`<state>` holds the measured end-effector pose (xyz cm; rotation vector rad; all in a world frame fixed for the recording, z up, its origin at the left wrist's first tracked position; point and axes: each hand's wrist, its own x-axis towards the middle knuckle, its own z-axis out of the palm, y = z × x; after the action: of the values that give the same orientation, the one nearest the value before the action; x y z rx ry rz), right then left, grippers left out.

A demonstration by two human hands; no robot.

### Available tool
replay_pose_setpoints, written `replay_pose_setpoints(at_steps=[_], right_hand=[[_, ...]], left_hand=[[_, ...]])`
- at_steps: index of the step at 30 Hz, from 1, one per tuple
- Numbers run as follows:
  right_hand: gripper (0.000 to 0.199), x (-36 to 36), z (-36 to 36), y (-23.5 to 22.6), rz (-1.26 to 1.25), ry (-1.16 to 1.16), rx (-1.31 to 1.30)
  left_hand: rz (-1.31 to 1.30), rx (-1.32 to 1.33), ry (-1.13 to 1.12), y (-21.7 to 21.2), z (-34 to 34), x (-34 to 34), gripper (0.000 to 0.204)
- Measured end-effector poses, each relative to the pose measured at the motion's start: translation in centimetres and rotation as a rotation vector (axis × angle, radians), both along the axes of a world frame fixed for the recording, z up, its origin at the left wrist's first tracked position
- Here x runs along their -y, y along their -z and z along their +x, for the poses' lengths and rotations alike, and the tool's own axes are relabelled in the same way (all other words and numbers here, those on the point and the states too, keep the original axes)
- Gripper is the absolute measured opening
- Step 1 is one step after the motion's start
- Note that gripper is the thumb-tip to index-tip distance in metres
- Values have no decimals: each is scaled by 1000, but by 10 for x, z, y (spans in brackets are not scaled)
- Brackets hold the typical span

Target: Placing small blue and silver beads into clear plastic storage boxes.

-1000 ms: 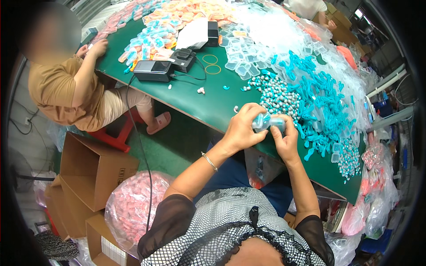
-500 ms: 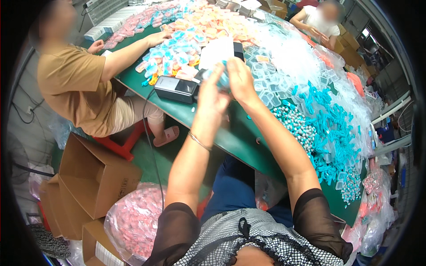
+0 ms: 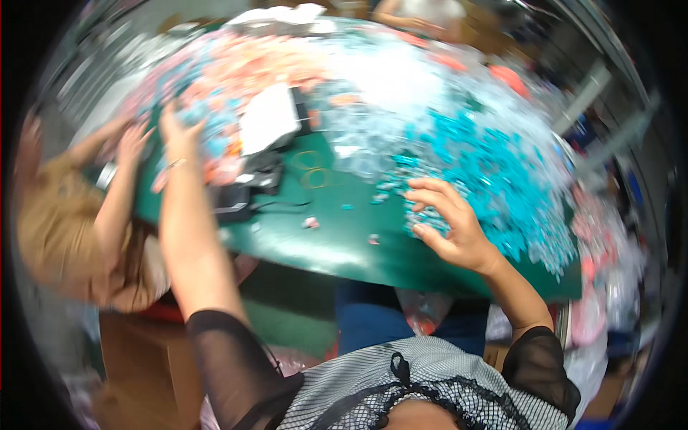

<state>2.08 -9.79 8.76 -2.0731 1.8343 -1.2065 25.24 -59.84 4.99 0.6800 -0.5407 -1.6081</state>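
Observation:
My left hand reaches far out to the left, beside the pile of small orange and blue plastic cases. Its thumb and fingers are apart, and despite some blur nothing shows in them. Over the near edge of a heap of small grey-and-teal pieces, my right hand hovers with curved, parted fingers and holds nothing. Bright teal pieces spread just beyond it. Clear plastic cases lie between the two hands, farther back.
On the green table are a white block-like object, a black device and thin yellow bands. A co-worker in a tan shirt reaches in at left; another person sits across. Cardboard boxes stand at lower left.
My hands, together around a small blue-tinted item before, are now far apart: left toward the case pile, right toward the grey-and-teal pieces. That item no longer shows in them. The view has shifted.

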Motion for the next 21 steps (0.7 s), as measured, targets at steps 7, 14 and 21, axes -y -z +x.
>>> replay_pose_setpoints(at_steps=[7, 14, 21], right_hand=[[25, -180, -62, 24, 12, 689, 4], [12, -215, -96, 79, -23, 869, 36], [19, -189, -104, 82, -73, 812, -466]], left_hand=[[-20, 574, -50, 23, 4, 79, 56], [-629, 883, -355, 41, 20, 79, 46], [-1219, 759, 517, 21, -136, -334, 21]])
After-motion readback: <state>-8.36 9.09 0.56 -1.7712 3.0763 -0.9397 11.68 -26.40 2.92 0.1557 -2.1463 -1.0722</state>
